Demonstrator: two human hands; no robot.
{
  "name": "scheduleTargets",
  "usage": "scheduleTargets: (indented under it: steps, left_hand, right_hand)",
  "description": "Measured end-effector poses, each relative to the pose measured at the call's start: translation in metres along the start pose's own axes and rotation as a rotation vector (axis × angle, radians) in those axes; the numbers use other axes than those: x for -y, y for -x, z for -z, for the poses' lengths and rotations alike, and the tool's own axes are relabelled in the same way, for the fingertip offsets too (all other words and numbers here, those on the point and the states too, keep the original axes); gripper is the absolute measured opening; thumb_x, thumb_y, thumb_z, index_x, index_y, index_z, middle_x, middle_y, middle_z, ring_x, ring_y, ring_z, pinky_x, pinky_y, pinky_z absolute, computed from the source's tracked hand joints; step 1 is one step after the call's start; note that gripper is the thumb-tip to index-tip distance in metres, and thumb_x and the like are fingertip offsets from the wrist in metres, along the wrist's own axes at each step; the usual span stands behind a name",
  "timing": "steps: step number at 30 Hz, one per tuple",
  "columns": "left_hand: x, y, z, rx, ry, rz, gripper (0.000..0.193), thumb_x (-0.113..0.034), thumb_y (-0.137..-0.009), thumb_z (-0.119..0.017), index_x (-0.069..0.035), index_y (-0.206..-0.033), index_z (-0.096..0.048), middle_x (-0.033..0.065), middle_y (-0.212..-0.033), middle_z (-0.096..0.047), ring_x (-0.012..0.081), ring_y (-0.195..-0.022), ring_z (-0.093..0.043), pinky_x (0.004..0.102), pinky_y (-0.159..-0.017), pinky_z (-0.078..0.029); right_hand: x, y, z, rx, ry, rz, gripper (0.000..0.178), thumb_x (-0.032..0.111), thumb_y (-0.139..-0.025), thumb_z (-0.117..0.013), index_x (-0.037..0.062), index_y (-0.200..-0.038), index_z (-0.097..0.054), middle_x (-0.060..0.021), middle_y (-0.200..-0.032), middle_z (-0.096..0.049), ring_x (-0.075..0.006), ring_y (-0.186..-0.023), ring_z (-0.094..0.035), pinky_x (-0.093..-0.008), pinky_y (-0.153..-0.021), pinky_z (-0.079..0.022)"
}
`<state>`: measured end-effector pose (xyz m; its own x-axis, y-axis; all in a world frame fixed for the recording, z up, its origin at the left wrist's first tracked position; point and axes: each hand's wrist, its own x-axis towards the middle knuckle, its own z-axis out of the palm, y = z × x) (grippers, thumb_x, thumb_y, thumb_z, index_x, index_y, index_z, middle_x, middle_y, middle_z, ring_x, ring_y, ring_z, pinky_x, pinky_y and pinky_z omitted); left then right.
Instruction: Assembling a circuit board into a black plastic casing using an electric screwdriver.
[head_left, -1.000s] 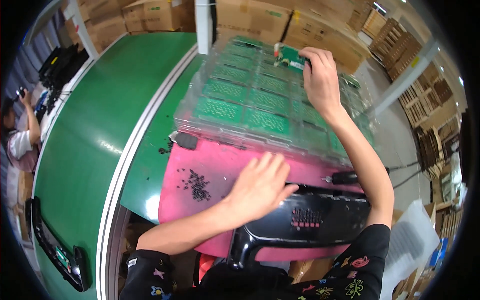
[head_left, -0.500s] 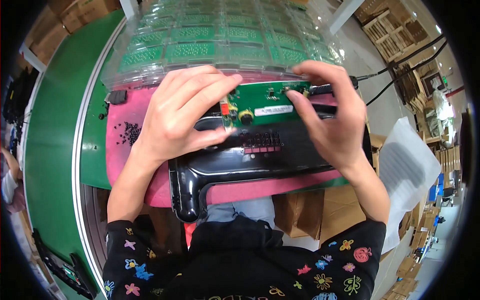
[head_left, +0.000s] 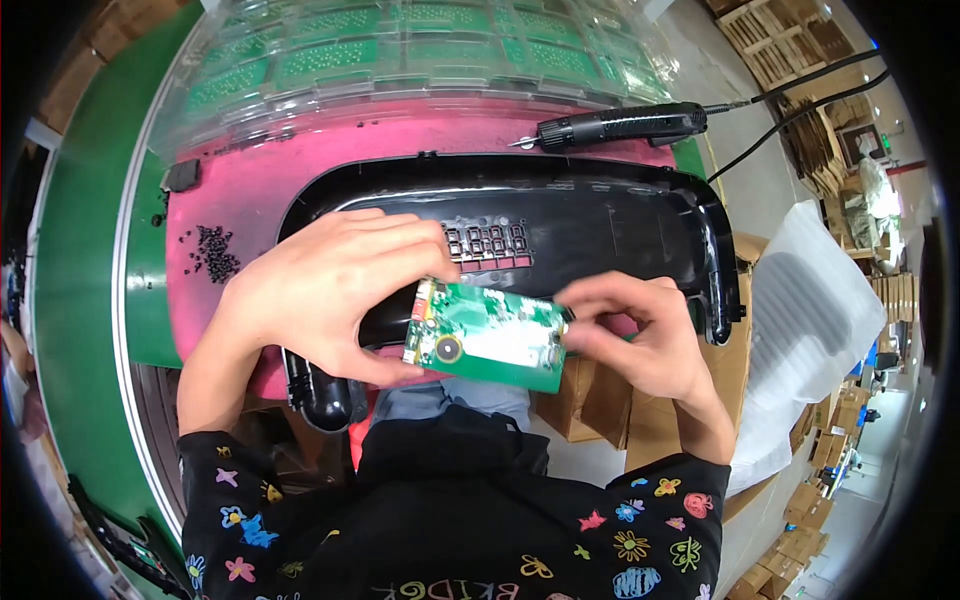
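Between my two hands is a green circuit board [head_left: 485, 335], tilted and shining with reflected light, with a round black part near its left end. My left hand [head_left: 335, 295] grips its left edge between thumb and fingers. At the opposite end, my right hand [head_left: 640, 335] pinches the edge; its fingertips are slightly blurred. Beneath and beyond the board lies a curved black plastic housing [head_left: 580, 215], open side up, with a row of small square cutouts near its middle.
Black electric screwdriver [head_left: 625, 125] lies behind the housing on the pink mat [head_left: 270, 150], its cord running right. A heap of small black screws [head_left: 212, 255] sits at left. Clear trays of green boards [head_left: 400, 50] stand at the back. Cardboard [head_left: 600, 400] and white foam sheeting [head_left: 800, 330] are at right.
Both hands have brought the circuit board nearer to me, off the housing's far side, and tilted it. The screwdriver and the housing's far edge now show. The whole view has shifted somewhat.
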<state>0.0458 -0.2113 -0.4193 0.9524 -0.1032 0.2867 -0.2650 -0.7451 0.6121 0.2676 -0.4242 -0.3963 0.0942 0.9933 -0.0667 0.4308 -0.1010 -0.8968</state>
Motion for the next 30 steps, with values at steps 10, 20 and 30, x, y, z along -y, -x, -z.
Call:
scheduleTargets:
  steps: [10,20,30]
  left_hand:
    - [0.013,-0.004,-0.006,-0.044,-0.122,0.143,0.061,-0.028,-0.062,-0.081,-0.002,-0.112,-0.058,0.0119,-0.103,-0.061,0.0331,-0.09,-0.064,0.0401,-0.075,-0.052]
    - [0.011,-0.008,-0.013,-0.067,-0.294,0.394,0.063,-0.025,-0.064,-0.082,-0.004,-0.118,-0.057,0.0102,-0.112,-0.058,0.0328,-0.1,-0.062,0.0404,-0.079,-0.052]
    - [0.008,-0.01,-0.013,-0.007,-0.349,0.476,0.07,-0.023,-0.061,-0.084,-0.007,-0.124,-0.058,0.0102,-0.118,-0.056,0.0317,-0.107,-0.059,0.0411,-0.084,-0.051]
  right_hand:
    - [-0.036,-0.041,0.016,0.042,0.15,0.242,0.062,0.018,-0.063,-0.09,0.0033,-0.116,-0.061,-0.0106,-0.11,-0.065,-0.0256,-0.1,-0.063,-0.0353,-0.089,-0.05]
    - [-0.056,-0.059,0.006,-0.073,0.376,0.289,0.065,0.014,-0.064,-0.084,0.0048,-0.123,-0.059,-0.013,-0.125,-0.057,-0.0319,-0.12,-0.05,-0.0411,-0.105,-0.038]
    - [-0.057,-0.06,0.004,-0.073,0.439,0.282,0.065,0.013,-0.065,-0.084,0.0046,-0.124,-0.056,-0.0122,-0.125,-0.053,-0.0336,-0.118,-0.048,-0.0416,-0.103,-0.04]
